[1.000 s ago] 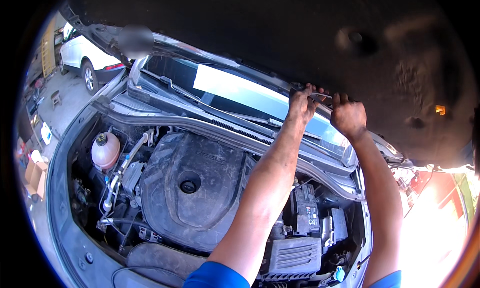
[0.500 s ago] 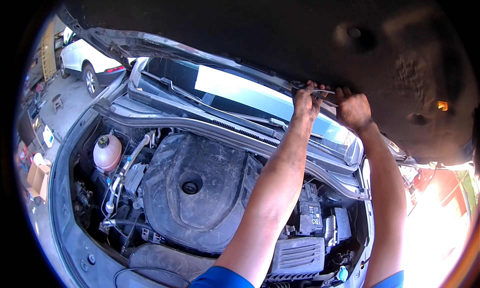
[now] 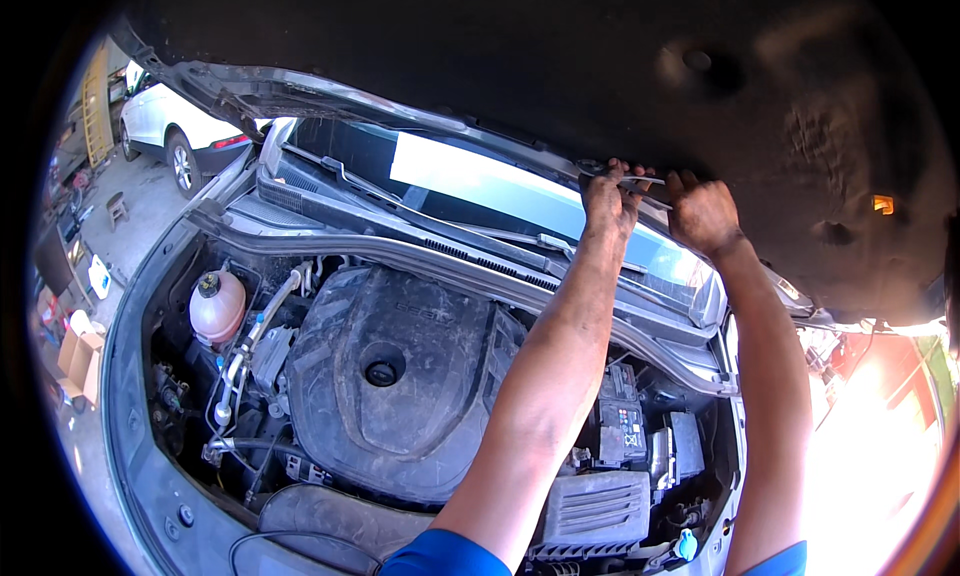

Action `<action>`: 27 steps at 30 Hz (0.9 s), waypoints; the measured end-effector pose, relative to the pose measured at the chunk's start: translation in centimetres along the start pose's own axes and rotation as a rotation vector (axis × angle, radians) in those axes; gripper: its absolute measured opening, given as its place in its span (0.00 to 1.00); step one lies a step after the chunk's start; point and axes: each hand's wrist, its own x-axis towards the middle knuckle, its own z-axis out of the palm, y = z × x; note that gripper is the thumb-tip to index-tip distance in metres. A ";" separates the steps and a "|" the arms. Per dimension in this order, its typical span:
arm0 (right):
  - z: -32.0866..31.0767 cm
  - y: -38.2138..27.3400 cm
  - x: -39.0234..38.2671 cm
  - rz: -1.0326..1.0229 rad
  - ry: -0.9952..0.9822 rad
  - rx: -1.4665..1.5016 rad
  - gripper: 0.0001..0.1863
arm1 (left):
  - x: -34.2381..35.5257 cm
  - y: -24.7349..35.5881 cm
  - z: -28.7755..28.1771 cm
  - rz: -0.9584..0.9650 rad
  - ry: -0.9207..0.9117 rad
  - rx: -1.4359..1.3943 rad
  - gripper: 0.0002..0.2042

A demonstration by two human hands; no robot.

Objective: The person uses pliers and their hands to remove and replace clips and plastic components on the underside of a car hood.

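Both my arms reach up to the rear edge of the raised car bonnet, above the windscreen. My left hand (image 3: 608, 198) is closed around a thin pale strip (image 3: 642, 180), which may be a tool or a piece of tubing. Beside its fingertips, a dark rounded part (image 3: 590, 166) shows at the bonnet edge. Just to the right, my right hand (image 3: 704, 214) is closed, its fingers curled against the dark bonnet lining (image 3: 560, 66) near the strip's end. What its fingers grip is hidden.
Below lies the engine bay with a dark engine cover (image 3: 395, 376), a pinkish coolant tank (image 3: 217, 308), a battery (image 3: 620, 431) and an air filter box (image 3: 597, 509). A white car (image 3: 185, 116), a small stool (image 3: 117, 208) and a cardboard box (image 3: 80, 361) are at left.
Both hands stay at the bonnet edge with the thin pale strip. My right hand has shifted very slightly left.
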 end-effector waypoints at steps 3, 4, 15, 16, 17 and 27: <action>-0.1 -0.2 -0.1 -0.001 0.026 0.006 0.11 | 0.2 0.1 -0.3 0.009 -0.039 0.007 0.04; 0.0 -0.2 -0.2 -0.003 0.025 0.008 0.11 | 0.1 0.1 -0.3 0.007 -0.037 0.013 0.04; 0.6 -1.0 -1.2 0.044 0.049 0.028 0.16 | -0.5 0.3 -0.2 -0.020 0.034 0.103 0.05; 1.0 -2.1 -1.7 0.080 0.066 0.028 0.16 | -0.5 0.7 -0.5 -0.035 0.034 0.130 0.05; 1.4 -3.4 -2.0 0.116 0.083 0.028 0.17 | -0.6 1.1 -1.0 -0.049 0.033 0.157 0.05; -1.3 -12.2 -2.2 0.575 0.048 0.336 0.15 | -1.7 5.2 -2.2 -0.214 -0.093 0.496 0.05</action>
